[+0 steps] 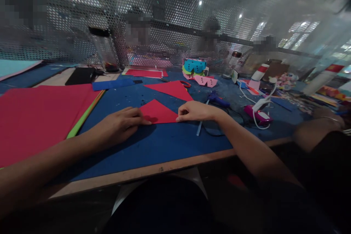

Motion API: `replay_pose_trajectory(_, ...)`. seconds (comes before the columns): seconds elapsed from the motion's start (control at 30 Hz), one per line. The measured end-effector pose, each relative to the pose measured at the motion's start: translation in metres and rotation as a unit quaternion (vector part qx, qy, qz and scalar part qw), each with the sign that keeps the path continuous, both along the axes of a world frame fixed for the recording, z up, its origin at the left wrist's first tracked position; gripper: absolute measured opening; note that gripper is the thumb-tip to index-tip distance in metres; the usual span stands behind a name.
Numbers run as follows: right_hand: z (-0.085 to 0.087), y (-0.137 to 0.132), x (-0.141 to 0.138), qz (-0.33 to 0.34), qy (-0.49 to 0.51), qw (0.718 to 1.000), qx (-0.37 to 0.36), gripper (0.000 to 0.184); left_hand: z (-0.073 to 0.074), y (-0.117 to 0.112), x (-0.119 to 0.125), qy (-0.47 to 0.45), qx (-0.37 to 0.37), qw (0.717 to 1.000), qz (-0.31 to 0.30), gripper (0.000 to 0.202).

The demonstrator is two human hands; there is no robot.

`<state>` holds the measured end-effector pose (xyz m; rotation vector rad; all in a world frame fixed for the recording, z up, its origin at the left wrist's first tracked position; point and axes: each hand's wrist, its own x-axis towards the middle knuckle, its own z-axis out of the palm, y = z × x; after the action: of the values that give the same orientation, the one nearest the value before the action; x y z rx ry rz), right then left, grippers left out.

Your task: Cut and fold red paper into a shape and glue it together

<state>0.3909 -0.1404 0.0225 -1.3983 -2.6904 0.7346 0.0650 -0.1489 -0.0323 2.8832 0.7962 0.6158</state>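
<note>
A small red paper triangle [159,112] lies on the blue mat in front of me, its long edge toward me. My left hand [124,121] is closed at its left corner, fingertips on the paper. At the right corner, my right hand [193,111] pinches the paper between thumb and curled fingers. Just behind lies a second red paper triangle [171,88], apart from the first. Scissors with orange-red handles [186,84] show partly behind it. A blue glue gun [218,99] rests beyond my right wrist.
Large red paper sheets [41,117] cover the mat's left side. Blue and pink paper cutouts [194,67] stand at the back near a perforated screen [170,25]. A magenta device [259,114] with a white cable sits right. Another person's arm [315,128] is at far right.
</note>
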Motion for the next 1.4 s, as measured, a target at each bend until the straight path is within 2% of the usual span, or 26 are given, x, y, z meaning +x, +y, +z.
replay_pose_trajectory(0.33,-0.004,0.007,0.01,-0.002,-0.01,1.0,-0.004,0.03,-0.002,0.002,-0.002,0.009,0.006,1.0,0.0,0.043)
replay_pose_trajectory(0.73,0.001,0.006,0.014,0.002,-0.039,0.999,-0.001,0.031,-0.003,0.004,-0.003,0.003,0.002,1.0,-0.005,0.044)
replay_pose_trajectory(1.4,-0.001,0.011,0.022,0.004,-0.034,0.999,-0.023,0.031,-0.006,0.006,-0.005,0.01,0.008,1.0,-0.009,0.046)
